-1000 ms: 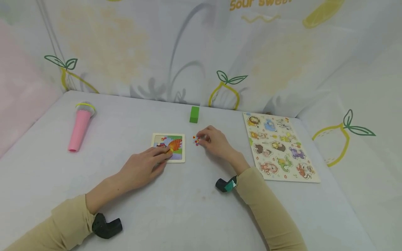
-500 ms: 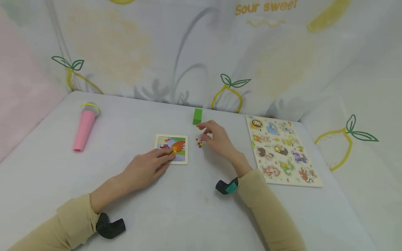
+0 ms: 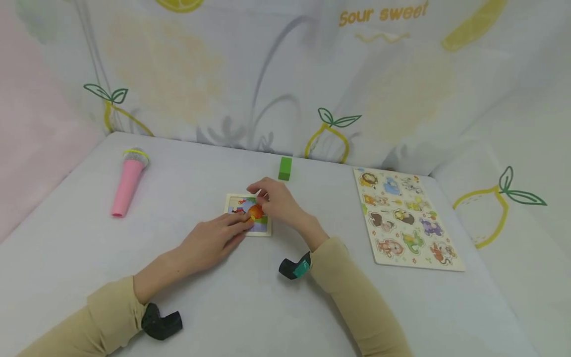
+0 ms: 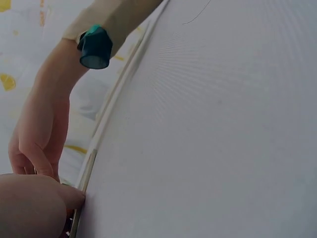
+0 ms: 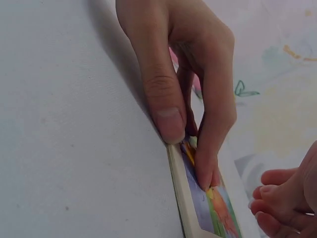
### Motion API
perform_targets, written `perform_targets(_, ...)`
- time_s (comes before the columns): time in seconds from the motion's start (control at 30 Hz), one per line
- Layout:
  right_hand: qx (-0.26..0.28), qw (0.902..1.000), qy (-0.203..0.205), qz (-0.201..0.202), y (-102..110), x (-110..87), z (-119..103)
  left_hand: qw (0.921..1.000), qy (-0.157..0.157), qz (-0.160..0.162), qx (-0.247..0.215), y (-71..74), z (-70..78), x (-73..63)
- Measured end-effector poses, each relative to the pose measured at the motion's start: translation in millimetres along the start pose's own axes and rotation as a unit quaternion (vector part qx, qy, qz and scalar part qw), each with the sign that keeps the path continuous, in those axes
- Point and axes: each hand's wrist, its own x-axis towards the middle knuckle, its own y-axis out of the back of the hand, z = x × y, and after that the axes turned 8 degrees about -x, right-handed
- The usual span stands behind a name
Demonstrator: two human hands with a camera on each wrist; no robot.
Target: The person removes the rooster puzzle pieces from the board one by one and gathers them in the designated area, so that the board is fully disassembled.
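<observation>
A small jigsaw puzzle [image 3: 262,227] in a pale square wooden frame lies mid-table, its picture showing an orange shape, green and blue. My left hand [image 3: 211,243] rests on its near left part. In the right wrist view that left hand [image 5: 193,64] has its thumb at the frame's near edge and fingertips pressing on the picture. Over the puzzle's upper right corner is my right hand [image 3: 281,203], thumb and fingers bent together around a small puzzle piece that they hide. Curled fingers of the right hand [image 5: 287,198] also show at the right wrist view's right edge.
A green block [image 3: 285,168] stands behind the puzzle. To the left lies a pink toy microphone [image 3: 128,183]. A larger animal puzzle board [image 3: 406,218] is at the right. A white lemon-print cloth [image 3: 214,74] hangs along the table's back edge.
My right hand has moved left, carrying the small red-spotted piece from beside the frame to over its upper right corner. The left hand stays on the puzzle. The head view shifts slightly.
</observation>
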Motion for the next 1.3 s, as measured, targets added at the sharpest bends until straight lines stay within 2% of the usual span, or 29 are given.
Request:
perform_targets(0.33,-0.05,0.998,-0.008,-0.038,-10,-1.6,4,0.9997,0.021,-0.015,-0.005,1.2,1.2,1.4)
perform_targets(0.6,-0.039,0.999,0.001,-0.024,-15,-3.8,8,0.9996,0.02,-0.018,-0.009,2.5,-0.2,1.6)
perform_targets(1.0,-0.061,0.9978,0.025,-0.009,-18,-2.1,11,0.9985,0.031,-0.037,-0.027,6.7,-3.8,2.6)
perform_targets(1.3,-0.054,0.9979,0.034,-0.006,-21,-3.9,11,0.9985,0.032,-0.035,-0.026,7.0,-2.9,1.6)
